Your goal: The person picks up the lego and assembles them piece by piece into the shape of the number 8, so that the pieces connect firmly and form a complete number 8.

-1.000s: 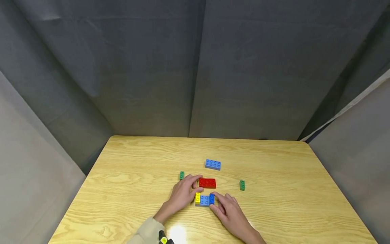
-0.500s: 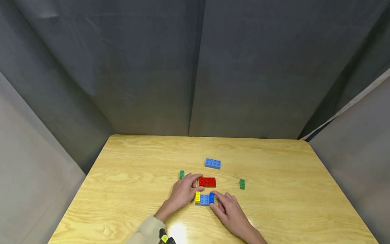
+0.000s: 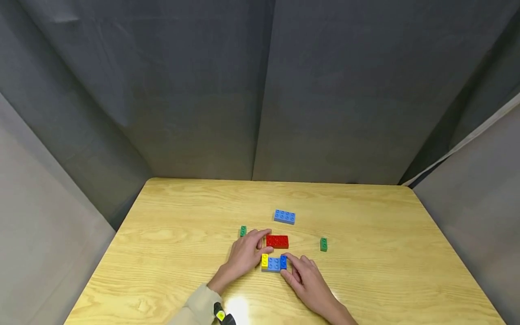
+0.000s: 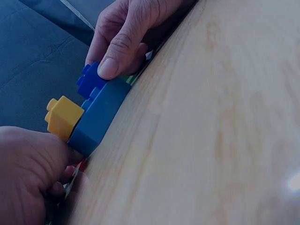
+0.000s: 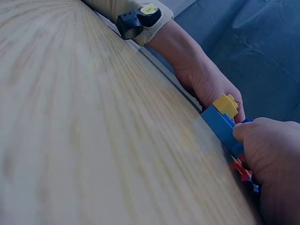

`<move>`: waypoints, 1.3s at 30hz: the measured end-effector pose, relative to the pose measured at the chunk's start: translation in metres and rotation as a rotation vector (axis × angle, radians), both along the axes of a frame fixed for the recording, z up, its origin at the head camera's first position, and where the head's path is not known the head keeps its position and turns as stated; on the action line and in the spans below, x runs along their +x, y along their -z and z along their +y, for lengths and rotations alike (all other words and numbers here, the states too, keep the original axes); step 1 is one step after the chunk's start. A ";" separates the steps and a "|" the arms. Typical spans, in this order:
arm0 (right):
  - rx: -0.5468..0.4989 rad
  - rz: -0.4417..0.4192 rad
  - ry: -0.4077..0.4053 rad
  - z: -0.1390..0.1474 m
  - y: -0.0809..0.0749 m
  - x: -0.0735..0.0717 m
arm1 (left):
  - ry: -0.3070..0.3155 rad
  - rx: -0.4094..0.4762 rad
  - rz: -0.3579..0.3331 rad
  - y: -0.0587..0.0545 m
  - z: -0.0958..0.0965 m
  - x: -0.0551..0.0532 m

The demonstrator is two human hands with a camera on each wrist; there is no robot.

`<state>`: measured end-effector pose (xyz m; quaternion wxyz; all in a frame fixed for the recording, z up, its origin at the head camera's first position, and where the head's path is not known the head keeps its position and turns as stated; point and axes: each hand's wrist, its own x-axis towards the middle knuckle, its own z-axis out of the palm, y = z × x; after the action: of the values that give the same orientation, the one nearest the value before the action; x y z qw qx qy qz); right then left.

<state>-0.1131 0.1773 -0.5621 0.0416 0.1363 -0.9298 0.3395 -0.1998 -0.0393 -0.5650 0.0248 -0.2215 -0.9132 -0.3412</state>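
A light blue toy brick lies on the table near me, with a small yellow brick on its left end and a small dark blue brick on its right end. My right hand pinches the dark blue brick between thumb and index finger. Just beyond is a red brick. My left hand rests at that brick's left end, index finger by its far corner and thumb extended between it and the yellow brick. In the left wrist view the dark blue brick sits under the right thumb.
Farther back on the wooden table lies another light blue brick. One small green brick is just behind the left hand, and a second green brick stands off to the right. Grey curtains surround the table.
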 end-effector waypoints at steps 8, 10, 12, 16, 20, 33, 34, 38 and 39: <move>0.007 -0.021 0.014 0.002 0.002 0.002 | 0.006 -0.015 -0.006 0.001 0.003 0.001; 0.009 -0.023 0.019 0.002 0.002 0.003 | 0.009 -0.017 -0.004 0.001 0.004 0.001; 0.009 -0.025 0.021 0.002 0.001 0.003 | 0.010 -0.017 0.000 0.001 0.004 0.001; 0.006 -0.019 0.023 0.003 0.001 0.002 | 0.009 -0.014 0.007 0.001 0.005 0.000; 0.002 -0.014 0.019 0.003 0.001 0.002 | 0.005 -0.011 0.003 0.003 0.004 0.000; -0.017 -0.021 0.013 0.001 0.001 0.000 | 0.028 0.005 -0.021 0.003 -0.005 -0.001; -0.017 -0.023 0.015 0.001 0.002 0.000 | 0.031 0.001 -0.019 0.002 -0.006 -0.001; -0.014 -0.031 0.023 0.000 0.002 -0.001 | 0.040 -0.006 -0.011 0.001 -0.008 -0.001; -0.013 -0.033 0.023 0.000 0.002 -0.001 | 0.040 -0.006 -0.009 0.001 -0.009 -0.001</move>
<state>-0.1137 0.1768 -0.5641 0.0312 0.1196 -0.9296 0.3472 -0.2006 -0.0480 -0.5663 0.0130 -0.2381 -0.9098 -0.3398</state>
